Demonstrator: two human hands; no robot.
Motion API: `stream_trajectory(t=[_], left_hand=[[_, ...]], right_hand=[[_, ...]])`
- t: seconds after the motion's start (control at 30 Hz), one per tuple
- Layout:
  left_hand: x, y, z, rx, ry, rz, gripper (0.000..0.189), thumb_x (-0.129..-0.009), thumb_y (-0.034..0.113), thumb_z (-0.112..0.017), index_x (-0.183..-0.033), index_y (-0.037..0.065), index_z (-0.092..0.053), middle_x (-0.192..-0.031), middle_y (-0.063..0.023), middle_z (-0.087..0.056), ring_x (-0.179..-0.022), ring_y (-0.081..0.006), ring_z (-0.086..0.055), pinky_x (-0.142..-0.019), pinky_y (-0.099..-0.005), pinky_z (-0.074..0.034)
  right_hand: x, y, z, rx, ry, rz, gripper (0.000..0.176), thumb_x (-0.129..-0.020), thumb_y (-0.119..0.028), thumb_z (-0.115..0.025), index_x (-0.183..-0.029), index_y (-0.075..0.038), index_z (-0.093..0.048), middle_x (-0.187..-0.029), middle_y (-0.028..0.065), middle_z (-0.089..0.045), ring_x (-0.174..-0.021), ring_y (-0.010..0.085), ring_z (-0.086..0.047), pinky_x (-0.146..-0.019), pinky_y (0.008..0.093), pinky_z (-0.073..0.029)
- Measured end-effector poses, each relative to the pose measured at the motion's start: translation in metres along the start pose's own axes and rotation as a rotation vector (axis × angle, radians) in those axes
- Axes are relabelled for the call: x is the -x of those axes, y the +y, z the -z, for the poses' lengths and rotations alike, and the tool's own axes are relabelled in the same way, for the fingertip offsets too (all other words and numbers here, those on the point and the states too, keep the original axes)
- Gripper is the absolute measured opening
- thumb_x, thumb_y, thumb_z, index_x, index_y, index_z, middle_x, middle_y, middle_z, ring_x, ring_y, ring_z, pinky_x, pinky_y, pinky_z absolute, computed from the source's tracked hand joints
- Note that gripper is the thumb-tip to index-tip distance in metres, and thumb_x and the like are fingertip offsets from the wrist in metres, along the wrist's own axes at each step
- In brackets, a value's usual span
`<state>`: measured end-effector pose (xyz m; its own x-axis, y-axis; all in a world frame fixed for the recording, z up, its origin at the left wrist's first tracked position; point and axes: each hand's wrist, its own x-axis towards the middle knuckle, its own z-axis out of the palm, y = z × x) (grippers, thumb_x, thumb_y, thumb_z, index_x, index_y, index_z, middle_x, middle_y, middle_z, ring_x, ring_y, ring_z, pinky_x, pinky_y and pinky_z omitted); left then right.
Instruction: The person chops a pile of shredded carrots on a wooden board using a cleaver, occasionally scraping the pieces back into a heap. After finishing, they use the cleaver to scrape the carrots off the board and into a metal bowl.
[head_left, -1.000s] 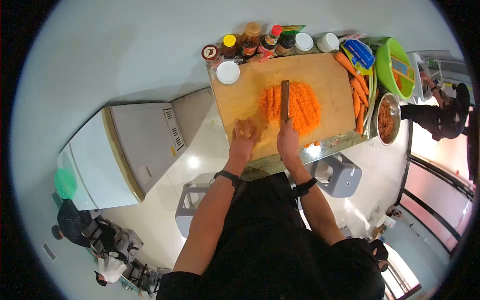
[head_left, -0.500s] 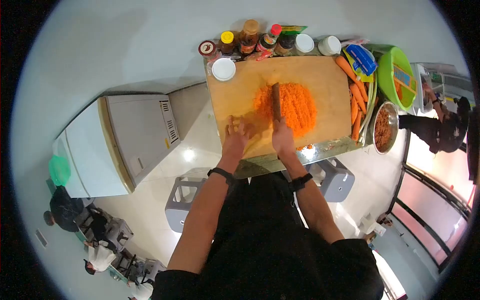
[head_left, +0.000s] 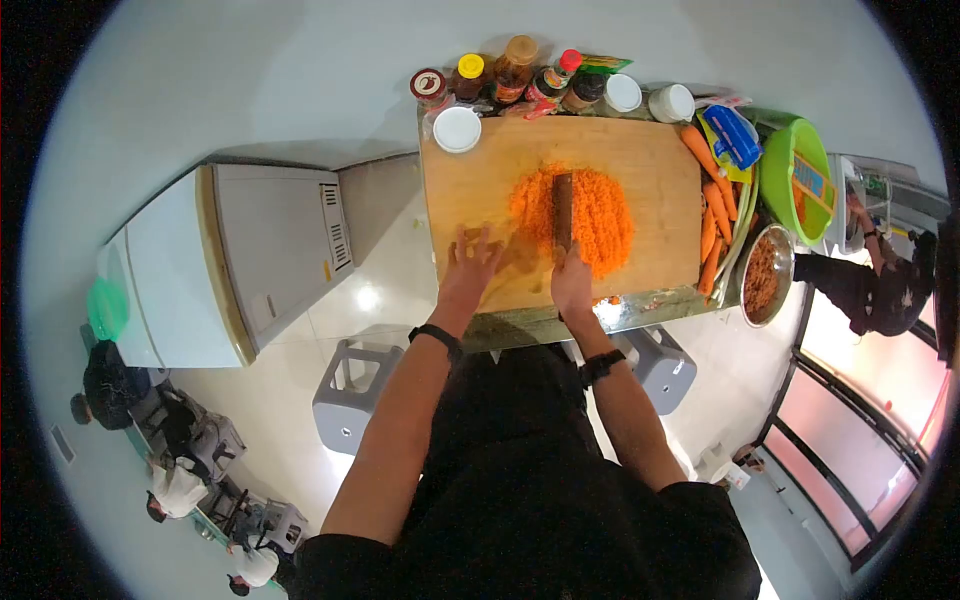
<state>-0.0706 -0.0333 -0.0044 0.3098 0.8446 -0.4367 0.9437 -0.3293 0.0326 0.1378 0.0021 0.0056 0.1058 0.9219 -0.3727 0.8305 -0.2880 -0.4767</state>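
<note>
Sprawling orange heap of finely chopped carrot (head_left: 603, 222)

bright indoor light, glare on floor, soft shadows, curved fisheye edges.

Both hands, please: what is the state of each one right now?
Left hand: open, spread over the board, nothing seen in it.
Right hand: closed, holding the cleaver.

Knife handle (head_left: 562, 250) — mostly hidden by R hand (head_left: 572, 285).
</note>
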Motion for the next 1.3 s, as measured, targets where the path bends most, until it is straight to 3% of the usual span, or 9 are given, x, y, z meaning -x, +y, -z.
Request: stream_trajectory(t=[0.13, 0.2, 0.3, 0.43, 0.63, 0.73, 0.97, 1.23, 1.3], left_hand=[[-0.004, -0.005, 0.021, 0.04, -0.089, 0.001, 0.084, -0.083, 0.006, -0.064, -0.155, 0.021, -0.025, -0.162, -0.0196, -0.011, -0.142, -0.0554, -0.019, -0.11, -0.058, -0.037], [-0.003, -0.002, 0.01, 0.022, -0.091, -0.001, 0.085, -0.083, 0.006, -0.064, -0.156, 0.022, -0.023, -0.162, -0.019, -0.011, -0.142, -0.0559, -0.018, -0.111, -0.0586, -0.036], [-0.008, 0.004, 0.001, 0.068, -0.055, 0.017, 0.086, -0.084, 0.004, -0.063, -0.156, 0.023, -0.02, -0.163, -0.0173, -0.009, -0.144, -0.0549, -0.015, -0.111, -0.0603, -0.035], [-0.01, 0.004, 0.006, 0.072, -0.066, 0.038, 0.087, -0.086, 0.005, -0.062, -0.157, 0.025, -0.017, -0.164, -0.0151, -0.007, -0.144, -0.0538, -0.015, -0.111, -0.0611, -0.035], [-0.013, 0.007, 0.008, 0.043, -0.026, 0.075, 0.083, -0.086, 0.005, -0.062, -0.155, 0.03, -0.024, -0.164, -0.0133, -0.007, -0.144, -0.0537, -0.016, -0.108, -0.0613, -0.038], [-0.012, 0.012, 0.001, 0.04, -0.021, 0.109, 0.08, -0.086, 0.006, -0.063, -0.154, 0.031, -0.028, -0.165, -0.0108, -0.005, -0.144, -0.0536, -0.016, -0.106, -0.0606, -0.04], [-0.015, 0.012, 0.015, 0.04, -0.033, 0.118, 0.096, -0.08, -0.005, -0.064, -0.156, 0.035, -0.019, -0.165, -0.0079, -0.004, -0.143, -0.0536, -0.019, -0.105, -0.0586, -0.043], [-0.022, 0.019, 0.005, 0.034, -0.032, 0.159, 0.09, -0.085, 0.002, -0.062, -0.155, 0.039, -0.02, -0.166, -0.0056, -0.001, -0.143, -0.054, -0.019, -0.104, -0.0573, -0.045], [-0.021, 0.015, -0.002, -0.005, 0.008, 0.179, 0.086, -0.086, 0.007, -0.063, -0.155, 0.039, -0.022, -0.166, -0.0053, 0.0, -0.143, -0.0536, -0.02, -0.103, -0.0569, -0.045]], right_hand=[[-0.003, -0.001, 0.012, 0.093, -0.048, 0.19, 0.03, -0.101, -0.021, -0.046, -0.119, 0.003, -0.047, -0.074, 0.0338, -0.061, -0.075, 0.0506, -0.062, -0.061, 0.0569, -0.047], [0.004, -0.018, 0.032, 0.022, -0.049, -0.077, 0.028, -0.1, -0.019, -0.046, -0.118, 0.002, -0.048, -0.075, 0.0335, -0.061, -0.076, 0.05, -0.062, -0.063, 0.0575, -0.047], [-0.004, -0.009, 0.025, 0.113, -0.012, 0.176, 0.025, -0.1, -0.019, -0.046, -0.114, 0.001, -0.047, -0.075, 0.0331, -0.061, -0.076, 0.0502, -0.062, -0.063, 0.0586, -0.047], [-0.016, -0.007, 0.021, -0.039, -0.068, 0.057, 0.023, -0.101, -0.02, -0.045, -0.111, 0.0, -0.047, -0.075, 0.0327, -0.061, -0.074, 0.0509, -0.061, -0.061, 0.0601, -0.046], [-0.016, 0.002, 0.044, 0.16, -0.148, 0.077, 0.03, -0.095, -0.016, -0.044, -0.12, 0.001, -0.045, -0.072, 0.0311, -0.062, -0.071, 0.0499, -0.064, -0.059, 0.0587, -0.05], [-0.022, 0.012, 0.02, 0.022, -0.098, 0.105, 0.023, -0.1, -0.016, -0.046, -0.111, 0.003, -0.051, -0.073, 0.0332, -0.059, -0.071, 0.0518, -0.06, -0.058, 0.0578, -0.046], [-0.02, 0.035, 0.045, 0.185, -0.208, 0.204, 0.025, -0.098, -0.012, -0.044, -0.116, 0.004, -0.049, -0.074, 0.0306, -0.058, -0.076, 0.0491, -0.061, -0.062, 0.056, -0.048], [-0.029, 0.022, 0.063, 0.113, -0.3, 0.144, 0.035, -0.101, -0.02, -0.039, -0.128, 0.001, -0.042, -0.078, 0.0319, -0.062, -0.077, 0.0504, -0.063, -0.066, 0.0593, -0.049], [-0.018, 0.028, 0.078, 0.108, -0.223, 0.31, 0.025, -0.102, -0.022, -0.044, -0.112, 0.002, -0.044, -0.068, 0.0321, -0.058, -0.068, 0.0503, -0.06, -0.054, 0.0554, -0.047]])
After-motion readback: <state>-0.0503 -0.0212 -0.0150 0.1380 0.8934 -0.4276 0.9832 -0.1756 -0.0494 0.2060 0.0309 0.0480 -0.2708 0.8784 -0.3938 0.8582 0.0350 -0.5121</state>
